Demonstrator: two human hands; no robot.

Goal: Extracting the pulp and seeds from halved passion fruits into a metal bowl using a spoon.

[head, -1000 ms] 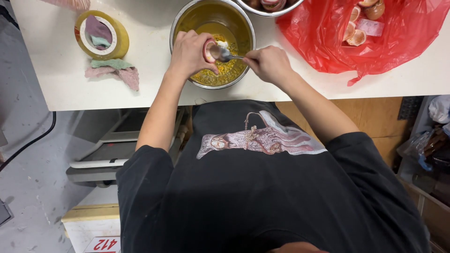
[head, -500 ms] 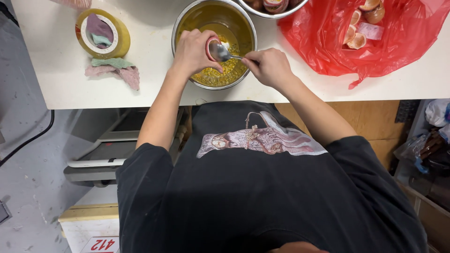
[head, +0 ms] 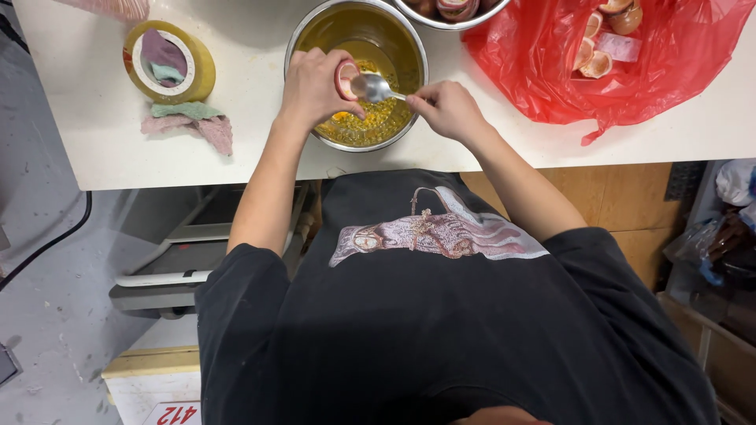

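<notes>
We look down on a white table [head: 488,169] running across the top of the view, with our black shirt filling the lower half. At 1 o'clock lies a red plastic bag [head: 669,71] holding scooped-out fruit shells [head: 596,59]. At 12 o'clock, near the table's front edge, stands a steel bowl [head: 409,47] with yellow seedy pulp [head: 370,126] in its bottom; the rim of a 2nd bowl [head: 449,20] shows just beyond it. At 10 o'clock sits a roll of yellow tape [head: 201,75] with crumpled cloths [head: 189,122] just beside it.

Both of our forearms reach up from the shirt and meet over the bowl. Our left hand [head: 311,86] is curled, thumb and fingers wrapped around a halved fruit [head: 345,79] with a reddish rim, its cut face turned toward 3 o'clock, held above the pulp. Our right hand [head: 450,110] comes in from 3 o'clock, fingers bunched and pinching the handle end of a metal spoon [head: 372,86]. The spoon's bowl lies at the fruit's open face, touching or just inside it; we cannot tell which.
</notes>
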